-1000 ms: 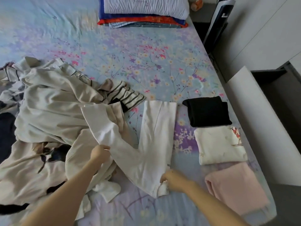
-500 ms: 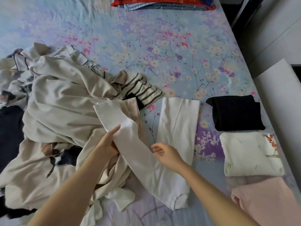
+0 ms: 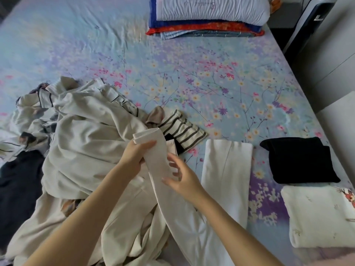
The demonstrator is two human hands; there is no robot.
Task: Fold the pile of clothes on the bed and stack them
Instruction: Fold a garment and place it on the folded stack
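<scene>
White trousers [image 3: 226, 181] lie in a V on the floral bed sheet [image 3: 192, 83]; the right leg is flat, the left leg is lifted. My left hand [image 3: 134, 156] grips the lifted leg near its cuff. My right hand [image 3: 180, 176] touches the same leg just below, fingers spread. A loose pile of cream and dark clothes [image 3: 80, 143] covers the left side, with a striped top [image 3: 182, 129] at its edge. Folded black [image 3: 299, 160] and white [image 3: 322, 215] garments sit in a row at the right, with the edge of a folded pink one [image 3: 342, 260] at the bottom corner.
A white pillow [image 3: 211, 8] on folded red and blue bedding [image 3: 205, 29] lies at the head of the bed. The bed's right edge meets a white board [image 3: 340, 120] and a dark-edged appliance [image 3: 307, 25]. Bare sheet fills the top left.
My left hand slid up the trouser leg to near the cuff and lifted it. My right hand left the waistband and came up to the same leg. The view tilted toward the pillow.
</scene>
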